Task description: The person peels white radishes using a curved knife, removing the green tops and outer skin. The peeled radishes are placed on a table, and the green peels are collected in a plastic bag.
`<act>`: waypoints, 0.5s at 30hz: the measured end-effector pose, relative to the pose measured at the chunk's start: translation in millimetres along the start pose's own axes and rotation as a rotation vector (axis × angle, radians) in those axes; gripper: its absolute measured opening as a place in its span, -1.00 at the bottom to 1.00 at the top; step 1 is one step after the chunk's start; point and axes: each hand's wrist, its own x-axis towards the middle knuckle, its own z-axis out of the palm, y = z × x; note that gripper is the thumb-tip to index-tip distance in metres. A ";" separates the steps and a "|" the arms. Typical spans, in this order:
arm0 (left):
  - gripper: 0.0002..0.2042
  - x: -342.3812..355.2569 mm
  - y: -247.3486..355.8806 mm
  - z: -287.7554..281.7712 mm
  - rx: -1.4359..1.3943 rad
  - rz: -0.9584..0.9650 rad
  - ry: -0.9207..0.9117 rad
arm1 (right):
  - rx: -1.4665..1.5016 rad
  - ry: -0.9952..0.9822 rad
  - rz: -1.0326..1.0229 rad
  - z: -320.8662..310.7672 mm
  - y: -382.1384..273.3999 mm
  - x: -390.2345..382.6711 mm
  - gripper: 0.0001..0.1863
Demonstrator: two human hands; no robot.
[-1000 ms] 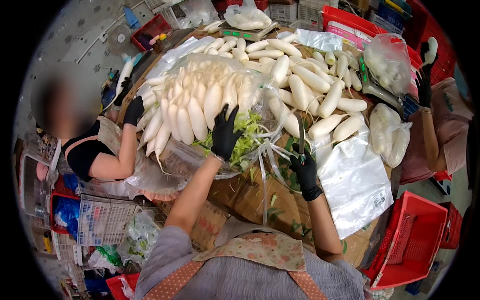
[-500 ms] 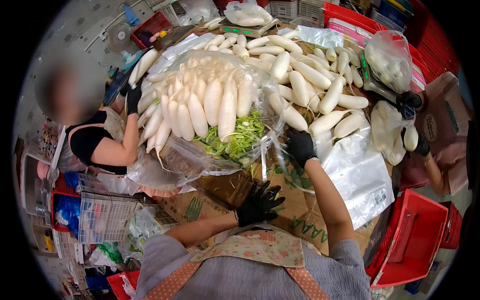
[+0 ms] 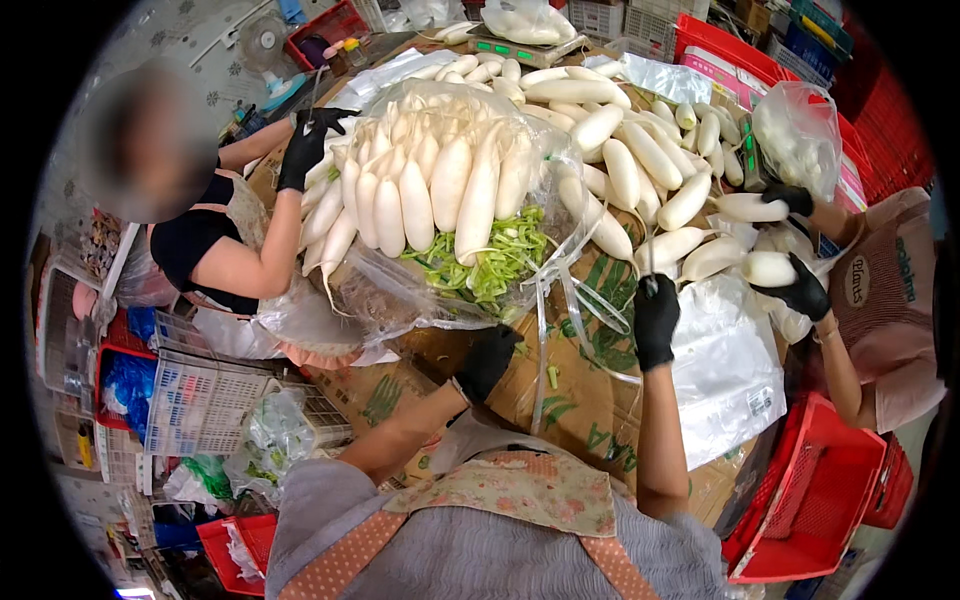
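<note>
My right hand (image 3: 656, 322), in a black glove, is closed round a thin knife (image 3: 651, 245) whose narrow blade points up toward the white radishes (image 3: 672, 247) at the pile's near edge. Lower and to the left, my left hand (image 3: 488, 362), also gloved, has its fingers curled in beside the near edge of a clear plastic bag (image 3: 425, 318). Whatever those fingers might hold is hidden. Upright radishes (image 3: 418, 205) stand packed on the bag, with chopped green stalks (image 3: 485, 262) in front. White ties (image 3: 541, 345) trail between my hands.
A co-worker at left holds a thin tool (image 3: 314, 92); another at right grips radishes (image 3: 768, 268) in both gloved hands. Flat plastic bags (image 3: 728, 375) lie on the cardboard-covered table (image 3: 580, 425). Scales (image 3: 520, 53) stand at the back; a red crate (image 3: 815, 500) is at lower right.
My right hand has drawn back from the radishes and now shows a knife. My left hand has gone from spread to curled. The left co-worker's radish is gone from the hand; the right one holds radishes.
</note>
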 end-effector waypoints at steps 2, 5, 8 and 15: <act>-0.80 -19.5 10.1 8.7 0.036 0.006 0.086 | 0.230 -0.017 0.159 -25.1 -39.1 -22.0 -0.83; -0.75 -18.4 81.2 0.9 0.050 0.167 0.134 | 0.517 -0.357 0.175 -15.2 -62.6 -36.1 -0.72; -0.70 -19.9 78.3 33.7 0.280 0.413 0.071 | 0.635 -0.482 -0.054 17.4 -93.1 -30.2 -0.53; -0.81 -19.8 24.2 42.7 -0.280 0.211 -0.081 | 0.724 -0.515 0.249 99.9 -40.0 -18.4 -0.43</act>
